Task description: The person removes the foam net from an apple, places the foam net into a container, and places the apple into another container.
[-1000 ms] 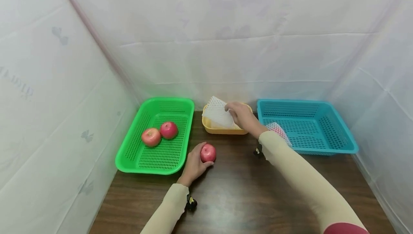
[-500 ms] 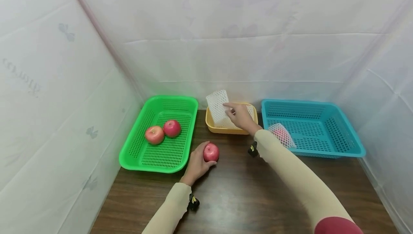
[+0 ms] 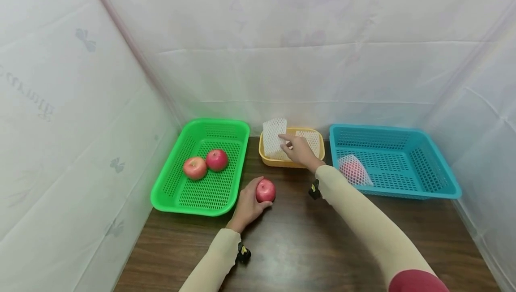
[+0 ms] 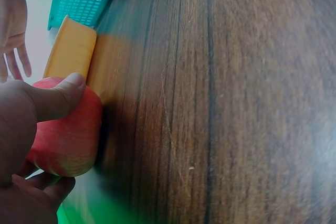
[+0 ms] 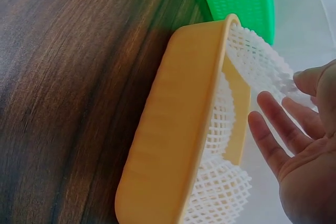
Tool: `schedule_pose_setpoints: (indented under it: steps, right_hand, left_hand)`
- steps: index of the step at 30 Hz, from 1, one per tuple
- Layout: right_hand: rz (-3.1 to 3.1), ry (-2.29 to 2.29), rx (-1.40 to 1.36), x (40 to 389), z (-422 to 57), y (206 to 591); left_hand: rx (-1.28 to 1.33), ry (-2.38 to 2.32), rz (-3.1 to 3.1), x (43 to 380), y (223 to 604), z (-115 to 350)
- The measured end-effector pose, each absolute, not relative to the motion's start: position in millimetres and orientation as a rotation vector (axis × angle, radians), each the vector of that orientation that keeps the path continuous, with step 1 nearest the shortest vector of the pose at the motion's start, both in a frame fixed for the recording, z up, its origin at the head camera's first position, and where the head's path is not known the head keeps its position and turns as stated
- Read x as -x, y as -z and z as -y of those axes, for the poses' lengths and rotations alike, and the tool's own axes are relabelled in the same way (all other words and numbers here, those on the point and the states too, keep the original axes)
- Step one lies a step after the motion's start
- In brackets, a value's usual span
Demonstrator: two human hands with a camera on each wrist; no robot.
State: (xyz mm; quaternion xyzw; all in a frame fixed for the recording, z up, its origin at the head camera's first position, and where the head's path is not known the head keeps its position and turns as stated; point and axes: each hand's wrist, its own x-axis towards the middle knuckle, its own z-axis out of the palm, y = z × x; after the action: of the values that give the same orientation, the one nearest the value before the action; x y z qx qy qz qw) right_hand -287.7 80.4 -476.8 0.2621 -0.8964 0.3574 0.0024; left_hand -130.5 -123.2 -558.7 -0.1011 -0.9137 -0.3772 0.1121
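Observation:
My left hand (image 3: 247, 207) grips a red apple (image 3: 266, 191) on the table, thumb on the near side and fingers behind it. In the left wrist view the thumb lies across the apple's (image 4: 71, 135) top. Over the small yellow basket (image 3: 278, 164), my right hand (image 3: 301, 151) pinches the edge of a white foam net sleeve (image 3: 274, 135) between thumb and index finger. The other fingers are spread, as the right wrist view shows. That sleeve (image 5: 257, 56) stands up above the basket's rim. More foam net sleeves (image 5: 218, 192) lie inside the basket.
A green basket (image 3: 161, 193) with two apples (image 3: 205, 163) stands at the left. At the right is a blue basket (image 3: 395, 166) holding a netted apple (image 3: 353, 169) in its left corner. White sheeting (image 3: 258, 72) closes off the back and sides.
My right hand has lifted and tilted the foam net sleeve more upright, drawing it apart from those in the basket. The left hand stays on the apple. The head view has shifted slightly.

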Motion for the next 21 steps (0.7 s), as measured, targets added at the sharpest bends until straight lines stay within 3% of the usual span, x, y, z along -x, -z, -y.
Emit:
schedule_pose_setpoints:
  steps: [21]
  right_hand:
    - [3.046, -0.752, -0.890, 291.7, -79.3, 490.6]
  left_hand:
    - [0.262, 1.116, 2.715, 129.7, 555.7, 122.2]
